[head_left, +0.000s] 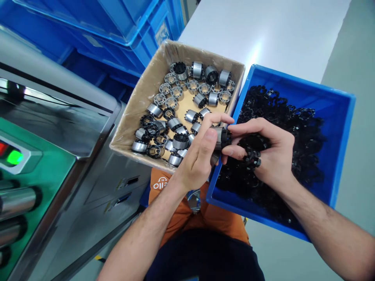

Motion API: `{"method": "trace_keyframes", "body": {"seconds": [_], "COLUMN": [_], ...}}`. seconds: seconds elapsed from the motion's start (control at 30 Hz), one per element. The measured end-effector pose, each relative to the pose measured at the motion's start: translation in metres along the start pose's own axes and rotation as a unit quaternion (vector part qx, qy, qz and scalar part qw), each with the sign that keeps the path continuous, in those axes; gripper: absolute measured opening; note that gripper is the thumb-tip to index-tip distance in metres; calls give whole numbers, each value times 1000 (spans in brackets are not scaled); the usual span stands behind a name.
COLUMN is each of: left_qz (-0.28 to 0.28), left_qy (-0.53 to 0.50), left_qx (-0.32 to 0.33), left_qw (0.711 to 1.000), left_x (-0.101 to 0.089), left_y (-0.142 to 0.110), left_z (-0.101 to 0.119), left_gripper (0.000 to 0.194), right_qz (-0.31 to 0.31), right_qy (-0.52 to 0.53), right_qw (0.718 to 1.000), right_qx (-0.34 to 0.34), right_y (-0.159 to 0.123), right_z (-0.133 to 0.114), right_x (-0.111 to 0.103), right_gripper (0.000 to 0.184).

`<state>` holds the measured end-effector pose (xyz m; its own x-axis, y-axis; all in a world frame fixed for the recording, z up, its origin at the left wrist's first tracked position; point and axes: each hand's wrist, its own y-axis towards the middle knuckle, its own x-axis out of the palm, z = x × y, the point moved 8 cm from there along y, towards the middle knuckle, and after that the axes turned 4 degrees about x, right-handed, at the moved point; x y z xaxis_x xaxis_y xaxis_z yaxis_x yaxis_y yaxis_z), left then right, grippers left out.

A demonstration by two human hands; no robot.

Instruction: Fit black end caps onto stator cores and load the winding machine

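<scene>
My left hand (pixel 199 156) is closed around a silver metal stator core (pixel 218 137), held above the gap between the cardboard box and the blue bin. A black plastic end piece (pixel 226 136) sits at the core's right end, with the fingertips of my right hand (pixel 275 156) touching it. Several more black plastic rings (pixel 252 157) are tucked in the palm and lower fingers of my right hand. The palm side of my left hand is partly hidden, and a second metal piece (pixel 215 158) shows under its fingers.
To the left, a plastic-lined cardboard box (pixel 137 101) holds many stator cores, some with black ends. A blue bin (pixel 304 82) on the right is heaped with black plastic parts (pixel 307 136). Stacked blue crates (pixel 117 23), a white table (pixel 263 23) and a green-topped machine (pixel 43 156) surround them.
</scene>
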<state>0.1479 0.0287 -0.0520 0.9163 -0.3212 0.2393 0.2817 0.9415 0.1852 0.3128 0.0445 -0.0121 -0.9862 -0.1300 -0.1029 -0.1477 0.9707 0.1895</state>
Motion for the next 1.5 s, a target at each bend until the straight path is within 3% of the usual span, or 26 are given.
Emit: {"method": "trace_keyframes", "body": {"seconds": [0.17,0.23,0.33,0.47,0.6,0.7,0.8,0.87,1.03,1.17,1.27,1.37,1.5], "left_qz": [-18,-22,-15,-14,-16,58,160,177,101,88,70,69,41], "left_qy": [10,9,15,9,22,22,19,23,34,-45,-31,-49,-82], "left_qx": [-2,-5,-16,-33,-30,-12,-8,-13,7,-22,-40,-32,-81], "left_qw": [1000,1000,1000,999,999,998,987,984,994,995,996,996,992], "left_x": [1,2,0,0,-1,-12,-25,-27,-19,-17,-11,-7,-1], "left_y": [-1,-1,-2,0,6,12,14,15,17,13,11,8,5], "left_z": [2,1,-1,2,4,4,2,2,4,-2,-4,1,-4], "left_gripper": [46,47,54,64,63,64,67,59,47,59,49,51,52], "right_qz": [3,6,9,2,-25,-21,-62,-86,-53,-26,-20,-4,11], "right_qy": [-39,-48,-47,-64,-31,-24,-25,-16,-12,-18,-11,7,23], "right_qw": [998,998,999,997,999,999,998,996,998,999,999,1000,998], "right_qx": [-46,-30,-10,-38,22,31,16,3,-6,18,24,-11,-53], "right_y": [1,1,2,0,3,10,16,17,16,14,13,11,7], "right_z": [-10,-8,-7,-15,-5,-4,-10,-15,-21,-19,-18,-22,-25], "right_x": [-3,-4,-5,-5,-4,-10,-10,-8,-11,-13,-13,-14,-13], "right_gripper": [31,32,32,31,36,38,38,35,33,30,29,32,34]}}
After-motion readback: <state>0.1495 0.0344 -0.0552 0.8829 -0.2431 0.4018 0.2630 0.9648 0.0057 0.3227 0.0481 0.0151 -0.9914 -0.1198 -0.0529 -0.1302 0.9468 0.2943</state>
